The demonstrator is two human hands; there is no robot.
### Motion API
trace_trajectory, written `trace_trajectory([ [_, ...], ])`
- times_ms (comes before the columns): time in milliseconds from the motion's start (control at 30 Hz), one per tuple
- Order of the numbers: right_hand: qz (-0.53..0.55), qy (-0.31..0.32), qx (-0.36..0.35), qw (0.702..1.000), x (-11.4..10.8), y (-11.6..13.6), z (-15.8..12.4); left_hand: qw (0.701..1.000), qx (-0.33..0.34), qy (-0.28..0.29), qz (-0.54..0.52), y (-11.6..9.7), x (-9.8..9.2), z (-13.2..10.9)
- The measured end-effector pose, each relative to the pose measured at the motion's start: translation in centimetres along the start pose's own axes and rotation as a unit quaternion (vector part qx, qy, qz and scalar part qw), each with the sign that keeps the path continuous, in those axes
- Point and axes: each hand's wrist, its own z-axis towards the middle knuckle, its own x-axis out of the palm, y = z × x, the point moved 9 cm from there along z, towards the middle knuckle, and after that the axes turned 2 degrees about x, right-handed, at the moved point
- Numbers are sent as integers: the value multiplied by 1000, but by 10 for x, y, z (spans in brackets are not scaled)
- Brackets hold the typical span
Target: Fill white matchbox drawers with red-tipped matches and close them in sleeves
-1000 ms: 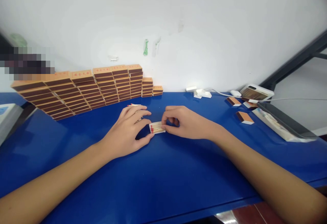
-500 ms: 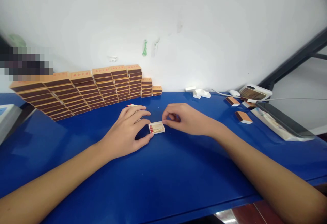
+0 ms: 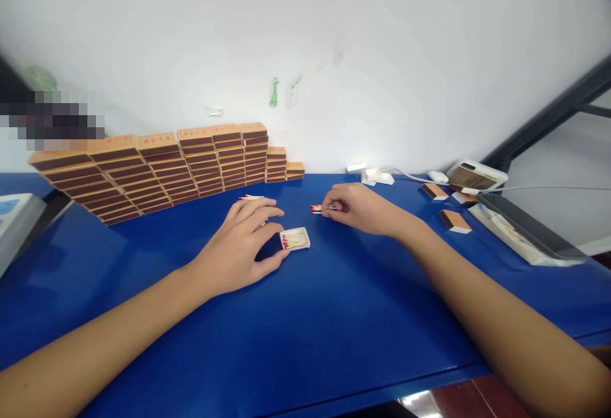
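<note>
A small white matchbox tray [image 3: 300, 238] with several red-tipped matches inside lies on the blue table. My left hand [image 3: 243, 243] steadies its left end between thumb and index finger, the other fingers spread over more matches [image 3: 251, 198] that are partly hidden beneath them. Up and to the right of the tray, my right hand [image 3: 356, 208] has its thumb and index finger closed on a few red-tipped matches [image 3: 316, 209], heads pointing left.
Stacked matchboxes [image 3: 198, 157] line the wall at the back left. White pieces [image 3: 377, 177] lie at the back. On the right are loose matchboxes [image 3: 455, 221], a white-cased device [image 3: 477, 176] with a cable, and a dark phone-like slab [image 3: 529, 227]. A white box [image 3: 16, 224] stands far left.
My right hand has moved right and slightly away from me, off the tray's right end; matches now show at its fingertips. My left hand stays at the tray.
</note>
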Motion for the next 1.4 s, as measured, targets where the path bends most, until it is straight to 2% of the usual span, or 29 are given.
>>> trace_trajectory([
  [233,-15,32,35,999,4,-12,0,1000,-3,2,-6,0,-1,1],
  [467,-17,1,15,1000,0,-13,1,1000,-5,-1,-9,1,-1,1],
  [1000,-12,28,-3,1000,10,-2,-1,1000,-1,0,-5,0,-1,1],
  [1167,-1,29,-42,999,13,12,-5,1000,0,-4,-4,0,-1,2],
  [1300,31,-10,-72,997,7,37,-11,1000,-3,-2,-3,0,0,3],
  [1400,52,-13,-90,994,15,58,-14,1000,-6,1,-4,0,-1,3],
])
